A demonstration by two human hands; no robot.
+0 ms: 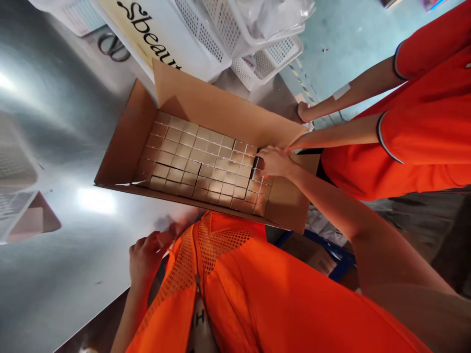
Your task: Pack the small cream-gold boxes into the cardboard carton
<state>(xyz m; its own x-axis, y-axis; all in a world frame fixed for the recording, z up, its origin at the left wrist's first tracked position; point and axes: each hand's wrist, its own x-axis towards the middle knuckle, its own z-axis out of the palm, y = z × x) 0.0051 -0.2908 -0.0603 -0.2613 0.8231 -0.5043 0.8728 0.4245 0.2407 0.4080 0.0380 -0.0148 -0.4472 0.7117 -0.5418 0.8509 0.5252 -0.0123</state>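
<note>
An open cardboard carton [206,105] lies on a shiny metal table [66,147]. Rows of small tan boxes [191,162] fill it. My right hand [275,163] reaches into the carton's right end, its fingers bent around a small box [257,172] beside a dark gap in the rows. My left hand [147,255] is at the table's near edge, just below the carton, with the fingers curled around something small that I cannot make out. My orange mesh vest [235,284] fills the bottom of the view.
A co-worker in a red shirt [423,127] stands at the right, with one hand [303,112] on the carton's far corner and the other's fingers [294,145] at its right flap. White plastic baskets [235,29] and scissors [112,46] lie behind the carton.
</note>
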